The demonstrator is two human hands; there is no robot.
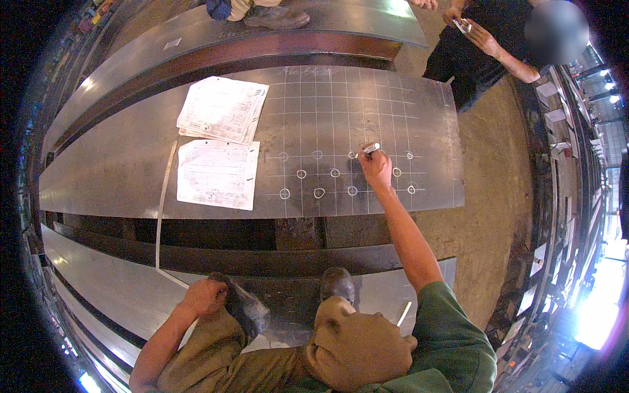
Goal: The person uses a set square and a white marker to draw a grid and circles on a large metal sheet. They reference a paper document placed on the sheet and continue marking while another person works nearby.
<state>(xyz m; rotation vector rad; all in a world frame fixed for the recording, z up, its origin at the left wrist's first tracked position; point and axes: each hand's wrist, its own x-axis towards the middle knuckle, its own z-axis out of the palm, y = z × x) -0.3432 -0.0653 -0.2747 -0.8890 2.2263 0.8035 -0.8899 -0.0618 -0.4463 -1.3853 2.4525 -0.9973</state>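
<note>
My right hand (376, 169) is closed round a white marker (371, 149), its tip close to a white circle on a dark steel plate (419, 124). A grid of thin white lines covers the plate's right part, with several circles drawn at line crossings in the nearer rows. My left hand (204, 298) is curled into a fist by my knee and dark boot (246, 311); what it holds, if anything, is hidden. Left of the grid lie a stack of printed drawing sheets (223, 108) and, nearer me, another sheet (218, 175).
A long, thin pale strip (166, 196) runs from beside the papers across the gap between plates, bending near my left hand. Across the plate, another person's boot (278, 17) rests on a far beam. At top right, a person's hands (481, 39) hold a small white object.
</note>
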